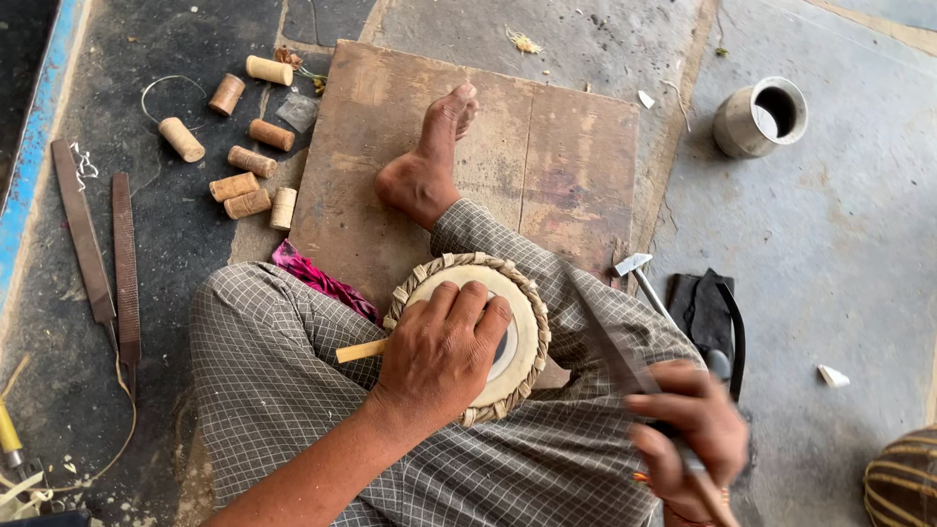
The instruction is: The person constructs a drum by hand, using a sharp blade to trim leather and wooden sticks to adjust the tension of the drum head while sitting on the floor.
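Head view: I sit cross-legged on a grey concrete floor, one foot on a worn wooden board. My left hand lies flat, fingers spread narrow, on the small drum in my lap at the board's near edge. My right hand is closed round a metal file. Wooden pegs crowd the board's left edge, two rasps beyond; a metal cup stands off its right corner, with open floor there.

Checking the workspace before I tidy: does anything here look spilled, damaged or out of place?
Nothing looks damaged or spilled. The wooden pegs lie scattered loosely on the floor, at all angles. The left hand rests on the drum; the right hand grips a blade.
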